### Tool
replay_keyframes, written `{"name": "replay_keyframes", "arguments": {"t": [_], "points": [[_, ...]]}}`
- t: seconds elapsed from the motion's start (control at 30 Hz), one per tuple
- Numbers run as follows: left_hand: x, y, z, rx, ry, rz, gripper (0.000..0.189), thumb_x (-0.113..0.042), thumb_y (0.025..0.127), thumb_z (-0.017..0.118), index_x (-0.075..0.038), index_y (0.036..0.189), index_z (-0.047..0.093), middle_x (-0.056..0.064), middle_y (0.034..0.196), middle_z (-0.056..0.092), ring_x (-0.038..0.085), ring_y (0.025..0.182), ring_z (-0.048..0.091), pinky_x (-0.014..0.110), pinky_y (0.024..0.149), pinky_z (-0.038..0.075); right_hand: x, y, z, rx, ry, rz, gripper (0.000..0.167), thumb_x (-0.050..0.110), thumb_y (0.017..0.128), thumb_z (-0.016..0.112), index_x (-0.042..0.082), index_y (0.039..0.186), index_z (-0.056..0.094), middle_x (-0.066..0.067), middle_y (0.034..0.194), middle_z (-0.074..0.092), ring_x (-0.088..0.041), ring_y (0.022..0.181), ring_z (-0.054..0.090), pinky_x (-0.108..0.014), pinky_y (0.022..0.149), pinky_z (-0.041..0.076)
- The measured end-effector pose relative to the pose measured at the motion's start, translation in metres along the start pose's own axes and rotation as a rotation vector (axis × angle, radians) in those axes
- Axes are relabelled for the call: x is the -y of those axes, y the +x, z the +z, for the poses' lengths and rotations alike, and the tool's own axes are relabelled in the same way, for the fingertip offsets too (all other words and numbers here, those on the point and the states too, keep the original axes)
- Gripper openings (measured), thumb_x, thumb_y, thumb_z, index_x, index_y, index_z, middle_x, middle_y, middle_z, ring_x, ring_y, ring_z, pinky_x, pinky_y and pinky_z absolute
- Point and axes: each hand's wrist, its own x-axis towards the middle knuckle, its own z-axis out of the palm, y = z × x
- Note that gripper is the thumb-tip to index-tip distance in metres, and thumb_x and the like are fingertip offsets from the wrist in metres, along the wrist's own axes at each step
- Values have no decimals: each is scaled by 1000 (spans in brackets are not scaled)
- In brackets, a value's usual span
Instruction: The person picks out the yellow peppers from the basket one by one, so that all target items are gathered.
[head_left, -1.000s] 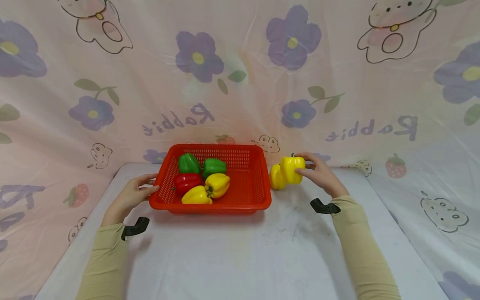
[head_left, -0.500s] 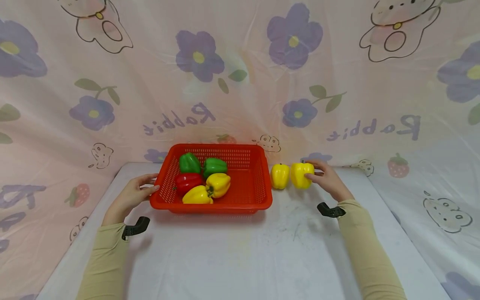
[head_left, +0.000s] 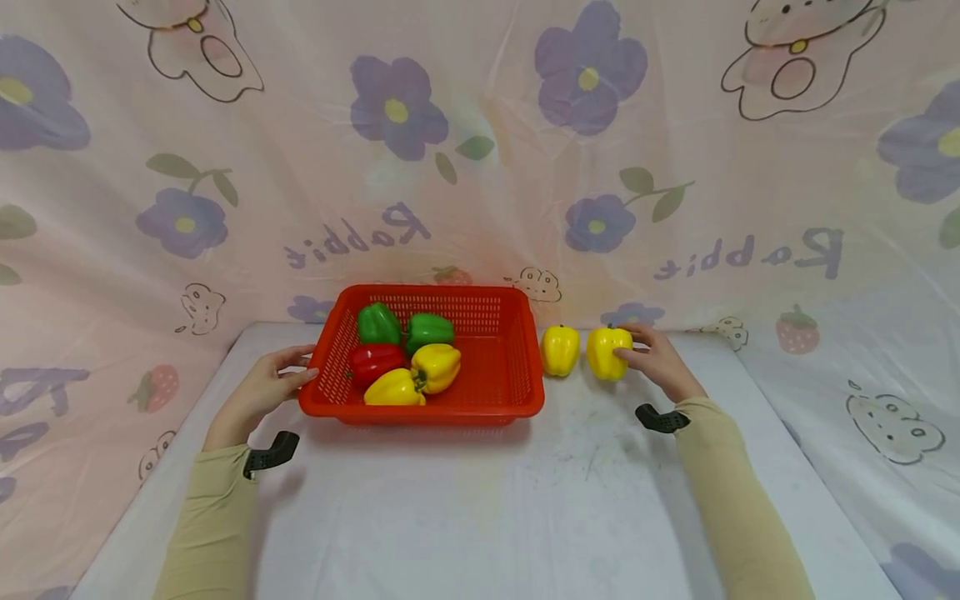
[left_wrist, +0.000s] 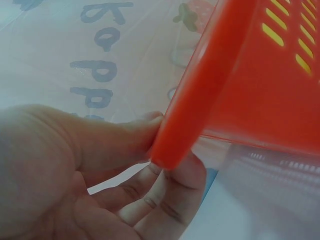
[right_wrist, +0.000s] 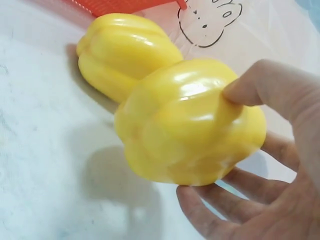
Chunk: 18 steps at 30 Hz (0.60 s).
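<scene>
My left hand [head_left: 264,390] pinches the left rim of a red plastic basket [head_left: 442,414]; in the left wrist view the thumb lies along the rim and the fingers [left_wrist: 182,197] curl beneath it. Right of the basket, my right hand [head_left: 657,364] holds a yellow bell pepper [head_left: 608,353] between thumb and fingers. The right wrist view shows that pepper [right_wrist: 185,125] from close up, its shadow falling on the table. A second yellow bell pepper [head_left: 560,351] stands upright between the basket and the held one.
Inside the basket's left half lie two green bell peppers [head_left: 431,332], a red bell pepper [head_left: 376,363] and two yellow bell peppers [head_left: 436,367]. A white-covered table [head_left: 450,517] carries everything. Behind it hangs a pink printed curtain [head_left: 480,183]. Black wrist mounts [head_left: 660,418] sit on both wrists.
My right hand has moved right and down with its yellow bell pepper, away from the other yellow pepper, which now stands upright and unobstructed. The left hand and basket hold their places.
</scene>
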Motion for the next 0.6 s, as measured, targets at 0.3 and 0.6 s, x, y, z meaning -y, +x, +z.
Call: {"name": "replay_keyframes", "arguments": {"t": [0.3, 0.6], "points": [[1, 1, 0, -2, -11, 5, 54, -4, 96, 55, 12, 142, 31, 34, 124, 44, 22, 90, 65, 29, 73, 56, -7, 3, 2, -25, 27, 61, 71, 25, 93, 63, 2, 149, 26, -29, 147, 26, -45, 131, 31, -53, 99, 40], [0, 1, -1, 7, -8, 4, 55, -3, 96, 54, 13, 142, 29, 35, 125, 44, 25, 92, 65, 28, 73, 55, -14, 6, 4, -55, 24, 115, 71, 25, 93, 62, -2, 147, 24, -28, 147, 25, -43, 132, 30, -52, 101, 38]]}}
